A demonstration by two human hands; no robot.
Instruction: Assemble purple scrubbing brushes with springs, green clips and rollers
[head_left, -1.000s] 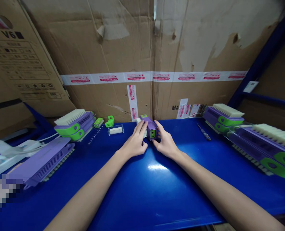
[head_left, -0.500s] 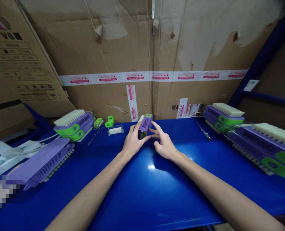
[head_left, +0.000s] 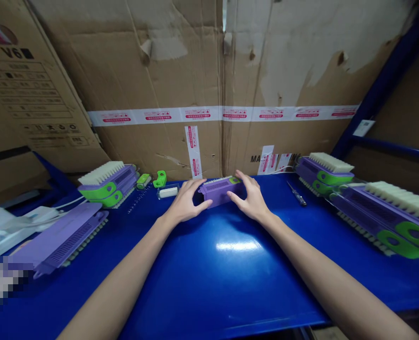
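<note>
A purple brush body [head_left: 219, 191] with a green end piece lies lengthwise across the blue table [head_left: 209, 274], near the cardboard wall. My left hand [head_left: 185, 204] curls round its left end. My right hand [head_left: 252, 198] grips its right end, fingers over the green part. Both hands press on it from either side.
Stacked purple and green brushes stand at the left [head_left: 107, 182] and at the right [head_left: 325, 171]. A flat purple part [head_left: 61, 236] lies at the left. Small green pieces [head_left: 160, 178], a clear box [head_left: 168, 191] and a screwdriver [head_left: 296, 193] lie by the cardboard boxes [head_left: 209, 85].
The brush body stood on end in my left hand; it has turned and now lies flat and sideways on the table, with both hands on its ends.
</note>
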